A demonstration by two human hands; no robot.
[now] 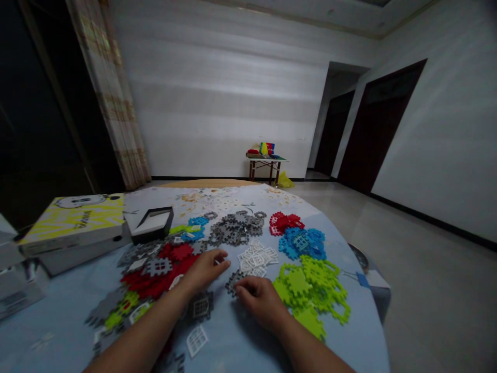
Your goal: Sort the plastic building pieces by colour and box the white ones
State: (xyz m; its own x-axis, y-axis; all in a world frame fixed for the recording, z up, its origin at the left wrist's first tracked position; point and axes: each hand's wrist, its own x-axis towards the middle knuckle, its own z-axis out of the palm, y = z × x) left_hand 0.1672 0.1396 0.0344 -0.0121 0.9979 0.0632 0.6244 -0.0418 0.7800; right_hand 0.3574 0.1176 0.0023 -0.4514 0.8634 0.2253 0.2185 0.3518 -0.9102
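Head view: over the cloth-covered pale blue worktop (229, 344), the right hand (262, 300) has its fingers curled at a dark gray toothed piece (232, 283) between the hands, whether gripping it I cannot tell, while the left hand (205, 270), fingers loosely parted, holds nothing visible. Lime-green pieces (301, 282) lie to the right, red pieces (182, 253) to the left, with white lattice pieces (256, 257) and a gray heap (232, 229) farther off. Beyond, glossy floor (423, 290) runs to a small stand (267, 159) by the white wall (217, 103), a curtain (104, 88) at left and a dark door (384, 124) at right.
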